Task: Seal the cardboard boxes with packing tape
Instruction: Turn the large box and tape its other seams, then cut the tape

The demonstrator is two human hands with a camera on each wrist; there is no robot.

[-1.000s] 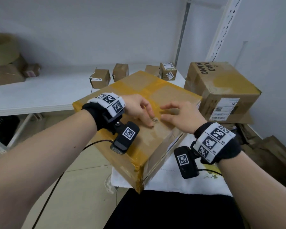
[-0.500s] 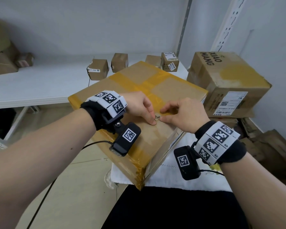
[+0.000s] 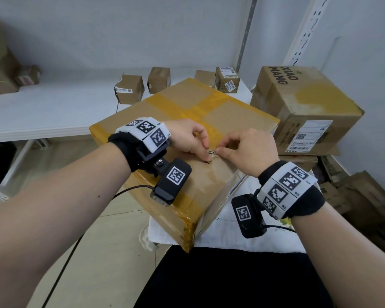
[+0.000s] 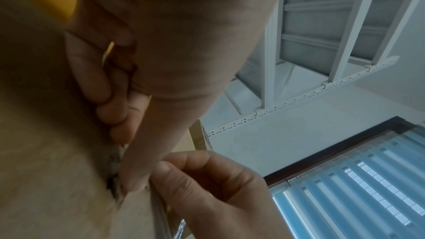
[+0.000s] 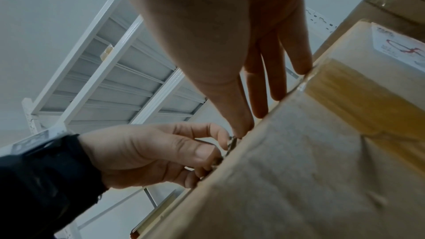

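A large cardboard box (image 3: 231, 112) lies tilted in front of me, with yellow tape crossing its top and wrapping its edges. On its near half a small crumpled tab of tape (image 3: 212, 152) sticks up. My left hand (image 3: 208, 156) rests on the box with curled fingers and pinches the tab from the left. My right hand (image 3: 219, 150) pinches it from the right with thumb and forefinger. The right wrist view shows the left hand (image 5: 220, 144) and my right hand (image 5: 243, 128) meeting at the tab on the box top (image 5: 299, 170). No tape roll is in view.
A bigger box marked XIAO MANG (image 3: 302, 103) stands close on the right, over flattened cardboard (image 3: 353, 196). Several small boxes (image 3: 129, 88) sit at the back of a white shelf (image 3: 42, 112). A white cloth (image 3: 242, 232) lies under the taped box.
Both hands stay at the same spot on the box. My right forefinger has curled down from straight to meet the thumb at the tab, and the left fingertips have closed in on it.
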